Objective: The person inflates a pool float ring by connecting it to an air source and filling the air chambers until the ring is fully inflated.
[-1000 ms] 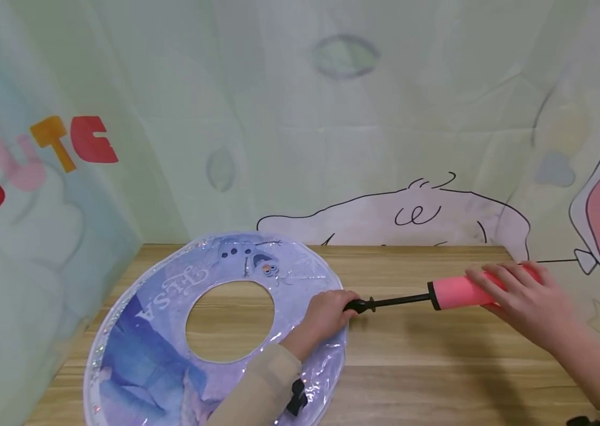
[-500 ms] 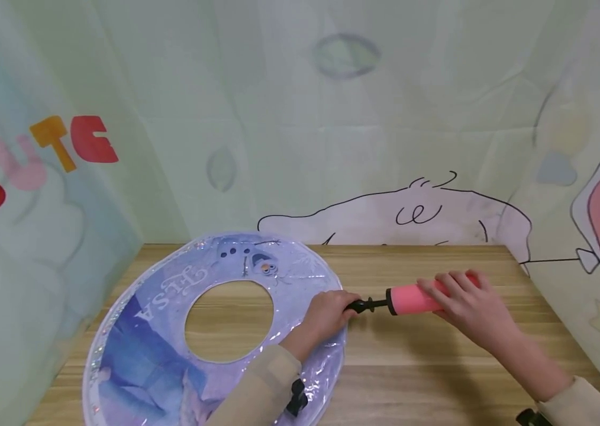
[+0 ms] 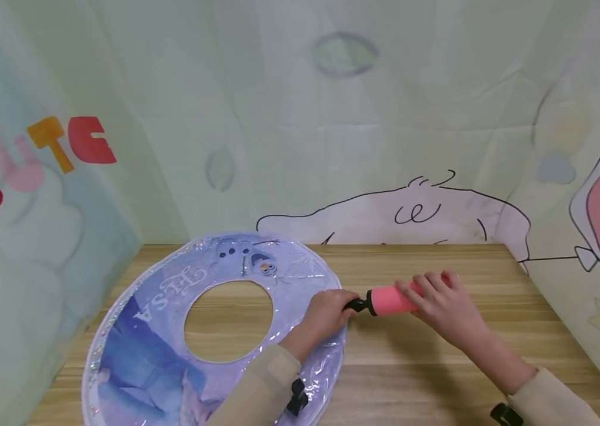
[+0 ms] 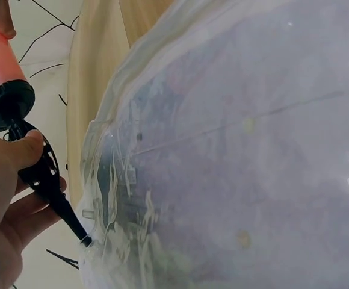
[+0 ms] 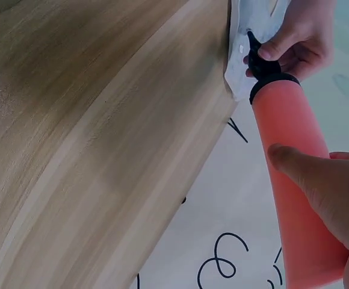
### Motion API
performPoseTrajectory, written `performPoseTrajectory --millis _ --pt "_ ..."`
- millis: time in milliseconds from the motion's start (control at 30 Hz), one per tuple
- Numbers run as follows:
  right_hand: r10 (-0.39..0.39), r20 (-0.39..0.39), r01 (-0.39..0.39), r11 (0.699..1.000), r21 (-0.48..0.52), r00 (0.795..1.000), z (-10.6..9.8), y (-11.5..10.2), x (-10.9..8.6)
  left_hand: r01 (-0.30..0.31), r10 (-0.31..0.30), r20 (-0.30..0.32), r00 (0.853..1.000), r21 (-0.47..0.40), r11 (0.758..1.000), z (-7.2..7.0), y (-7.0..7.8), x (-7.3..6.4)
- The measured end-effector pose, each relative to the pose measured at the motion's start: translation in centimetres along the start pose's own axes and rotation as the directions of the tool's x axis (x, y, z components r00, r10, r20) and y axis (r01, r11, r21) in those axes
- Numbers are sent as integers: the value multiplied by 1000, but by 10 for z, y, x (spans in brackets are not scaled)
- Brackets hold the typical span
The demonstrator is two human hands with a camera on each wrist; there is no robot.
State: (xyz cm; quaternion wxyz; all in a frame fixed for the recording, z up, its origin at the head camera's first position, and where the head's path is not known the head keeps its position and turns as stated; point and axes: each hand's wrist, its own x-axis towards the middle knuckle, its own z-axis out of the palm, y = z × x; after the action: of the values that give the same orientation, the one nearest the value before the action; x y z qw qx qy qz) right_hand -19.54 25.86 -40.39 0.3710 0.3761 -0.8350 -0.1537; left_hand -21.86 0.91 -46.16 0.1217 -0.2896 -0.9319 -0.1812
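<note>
A pink hand pump (image 3: 387, 300) with black ends is held between both hands. My right hand (image 3: 446, 305) grips its pink barrel, fingers wrapped over the top. With thumb and fingers my left hand (image 3: 326, 313) pinches the black nozzle end (image 4: 42, 171). In the left wrist view the tapered black tip meets the edge of a swim ring (image 4: 240, 138) at a clear plastic valve; how deep it sits is hidden. That blue and purple ring (image 3: 156, 331), printed with a snowman and letters, lies partly wrinkled under my left forearm.
The ring lies on a wooden table (image 3: 385, 390), at the left. A printed cloth (image 3: 278, 118) hangs behind the table and along both sides. Black bands sit on both sleeves.
My right hand has slid the pink barrel leftward toward my left hand. The black rod that showed between barrel and nozzle end is now covered. My left hand and the ring stay put.
</note>
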Motion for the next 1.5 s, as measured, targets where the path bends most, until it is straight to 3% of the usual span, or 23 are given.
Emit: performPoseTrajectory --millis 300,633,1067,1267,1500 --pt "-16 26 15 1000 17 1000 -2 5 0 36 -36 30 999 -13 999 -5 3 1" --pt "-3 38 -1 993 119 999 -8 21 -20 21 -23 72 997 35 999 -7 3 0" --pt "46 -15 -43 988 150 999 -27 59 -44 25 -28 78 997 44 999 -6 2 0" --pt "59 -75 -45 984 172 995 -37 77 -53 41 -44 86 995 39 998 -6 2 0" --pt "61 -87 -52 993 108 994 -52 92 -61 76 -80 119 990 36 996 -6 0 1"
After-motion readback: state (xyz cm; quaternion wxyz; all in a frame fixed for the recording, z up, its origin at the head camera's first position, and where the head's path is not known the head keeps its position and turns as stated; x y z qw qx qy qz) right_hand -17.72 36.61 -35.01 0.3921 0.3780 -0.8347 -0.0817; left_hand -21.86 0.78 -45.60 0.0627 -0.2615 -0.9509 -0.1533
